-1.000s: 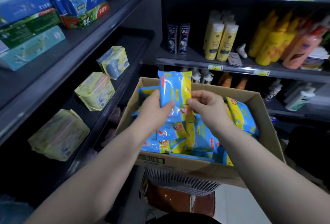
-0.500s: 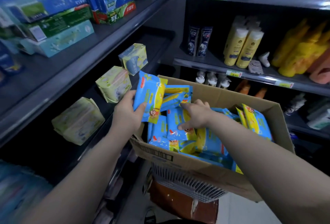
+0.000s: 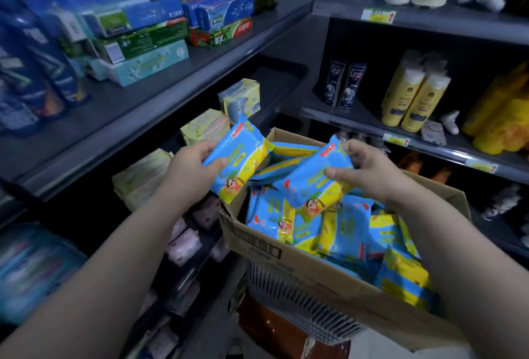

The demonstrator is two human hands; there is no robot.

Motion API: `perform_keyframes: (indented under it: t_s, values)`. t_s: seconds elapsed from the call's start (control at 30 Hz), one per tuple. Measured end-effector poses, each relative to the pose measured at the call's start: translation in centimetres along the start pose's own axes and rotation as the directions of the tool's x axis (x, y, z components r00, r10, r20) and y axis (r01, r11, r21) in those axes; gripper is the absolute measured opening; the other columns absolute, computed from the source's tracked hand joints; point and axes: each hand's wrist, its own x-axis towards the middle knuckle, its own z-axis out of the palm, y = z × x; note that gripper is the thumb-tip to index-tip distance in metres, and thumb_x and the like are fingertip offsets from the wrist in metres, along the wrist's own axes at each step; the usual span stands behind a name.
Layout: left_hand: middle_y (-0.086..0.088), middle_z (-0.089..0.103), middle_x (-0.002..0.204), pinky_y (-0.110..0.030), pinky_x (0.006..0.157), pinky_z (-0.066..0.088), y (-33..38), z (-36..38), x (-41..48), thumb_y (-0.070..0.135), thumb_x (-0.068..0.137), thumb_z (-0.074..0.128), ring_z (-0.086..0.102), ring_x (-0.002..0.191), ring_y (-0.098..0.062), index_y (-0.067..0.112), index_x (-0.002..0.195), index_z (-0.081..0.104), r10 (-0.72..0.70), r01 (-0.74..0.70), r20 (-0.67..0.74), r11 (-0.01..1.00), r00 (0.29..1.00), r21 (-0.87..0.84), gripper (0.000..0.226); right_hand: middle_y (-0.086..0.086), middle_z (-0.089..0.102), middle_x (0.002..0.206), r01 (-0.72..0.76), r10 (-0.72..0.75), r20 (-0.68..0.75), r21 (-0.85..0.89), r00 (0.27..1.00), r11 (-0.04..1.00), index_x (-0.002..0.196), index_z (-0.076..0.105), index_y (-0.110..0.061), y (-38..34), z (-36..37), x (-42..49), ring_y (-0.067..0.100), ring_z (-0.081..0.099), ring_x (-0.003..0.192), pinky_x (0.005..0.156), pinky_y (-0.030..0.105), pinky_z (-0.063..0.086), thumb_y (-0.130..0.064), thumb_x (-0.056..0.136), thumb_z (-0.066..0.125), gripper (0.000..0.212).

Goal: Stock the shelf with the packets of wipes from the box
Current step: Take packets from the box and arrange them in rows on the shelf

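Note:
An open cardboard box point(image 3: 257, 247) in front of me holds several blue-and-yellow packets of wipes point(image 3: 340, 232). My left hand point(image 3: 190, 171) grips one blue-and-yellow packet point(image 3: 240, 162) over the box's left edge, near the dark shelf. My right hand point(image 3: 372, 171) grips a second packet point(image 3: 312, 184) just above the pile in the box. The grey shelf point(image 3: 120, 118) runs along the left, its middle level carrying pale yellow-green packs point(image 3: 206, 129).
Boxed tissues and toothpaste point(image 3: 143, 40) sit on the upper left shelf beside blue bottles point(image 3: 31, 72). Shampoo bottles point(image 3: 343, 83) and yellow bottles point(image 3: 412, 95) stand on the right shelving. The box rests on a grey plastic basket point(image 3: 300, 307).
My right hand has lifted a second packet out of the box. My left hand still holds its packet, shifted slightly right. The camera has turned further toward the left shelf.

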Motion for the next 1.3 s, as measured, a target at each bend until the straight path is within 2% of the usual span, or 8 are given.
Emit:
perform_keyframes:
  t_s: [0.1,0.27,0.4,0.53,0.63,0.87,1.07,1.3]
  values:
    - [-0.011,0.070,0.086,-0.041,0.074,0.050,1.0,-2.5,-0.8,0.033,0.071,0.057,0.058,0.072,-0.017,0.027,0.087,0.064,0.036,-0.036,0.003,0.997,0.999,0.072,0.018,0.001,0.073,0.079,0.049,-0.053,0.022,0.155,0.998,0.987,0.087,0.054,-0.014,-2.2,1.1,0.5,0.018,0.069,0.071,0.059,0.029,0.055,-0.010,0.073,0.070,0.022]
    - [0.003,0.072,0.086,-0.038,0.077,0.053,1.5,-8.0,-2.9,0.016,0.086,0.067,0.065,0.073,-0.013,0.029,0.090,0.065,-0.011,0.014,-0.027,0.992,1.000,0.125,0.014,0.009,0.072,0.093,0.096,-0.130,0.110,0.266,0.985,0.959,0.094,0.058,-0.012,-4.8,4.8,1.8,0.027,0.069,0.083,0.067,0.037,0.057,-0.017,0.065,0.073,0.033]
    - [0.003,0.069,0.086,-0.023,0.070,0.048,1.4,-13.5,-5.3,0.012,0.086,0.066,0.057,0.064,0.006,0.023,0.094,0.065,0.030,0.002,-0.117,0.964,0.993,0.267,0.014,0.004,0.073,0.089,0.164,-0.223,0.192,0.281,0.956,0.945,0.100,0.057,-0.008,-7.3,9.4,3.0,0.021,0.070,0.078,0.069,0.037,0.059,-0.007,0.073,0.068,0.029]
    - [0.001,0.065,0.087,-0.031,0.070,0.045,0.3,-20.6,-8.3,0.014,0.088,0.064,0.058,0.077,-0.014,0.023,0.094,0.064,0.033,0.082,-0.243,0.890,0.969,0.448,0.011,0.000,0.074,0.084,0.173,-0.262,0.300,0.291,0.917,0.941,0.111,0.054,0.002,-10.2,15.9,4.7,0.015,0.070,0.075,0.066,0.027,0.058,0.007,0.081,0.062,0.032]
    - [-0.001,0.065,0.092,-0.037,0.078,0.047,-1.3,-26.2,-10.3,0.015,0.087,0.065,0.060,0.086,-0.022,0.020,0.096,0.065,-0.004,0.181,-0.322,0.833,0.947,0.523,0.010,-0.003,0.073,0.085,0.205,-0.300,0.376,0.272,0.877,0.940,0.102,0.057,-0.007,-12.8,21.5,5.8,0.013,0.069,0.076,0.067,0.025,0.057,0.003,0.081,0.064,0.024]
    - [0.001,0.063,0.085,-0.028,0.072,0.040,-5.9,-37.6,-14.8,0.010,0.086,0.065,0.055,0.080,-0.017,0.016,0.089,0.063,-0.100,0.372,-0.495,0.789,0.863,0.489,0.008,0.002,0.069,0.094,0.241,-0.388,0.472,0.342,0.791,0.908,0.099,0.058,-0.014,-18.4,35.7,7.4,0.011,0.068,0.078,0.072,0.027,0.056,0.004,0.082,0.064,0.026]
    - [0.000,0.063,0.096,-0.030,0.076,0.042,-10.6,-45.7,-17.1,0.016,0.085,0.067,0.055,0.086,-0.019,0.019,0.099,0.066,-0.182,0.547,-0.614,0.686,0.768,0.481,0.014,0.006,0.071,0.098,0.233,-0.372,0.566,0.304,0.736,0.924,0.098,0.059,-0.018,-21.5,47.3,9.0,0.018,0.070,0.083,0.073,0.034,0.057,0.003,0.082,0.066,0.027]
    - [0.001,0.065,0.103,-0.040,0.091,0.047,-15.9,-51.0,-15.9,0.025,0.083,0.068,0.059,0.098,-0.024,0.029,0.100,0.064,-0.252,0.609,-0.607,0.615,0.754,0.501,0.018,0.006,0.068,0.108,0.225,-0.292,0.547,0.187,0.784,0.956,0.107,0.056,-0.016,-22.7,56.9,13.3,0.019,0.068,0.090,0.078,0.033,0.057,-0.003,0.083,0.068,0.030]
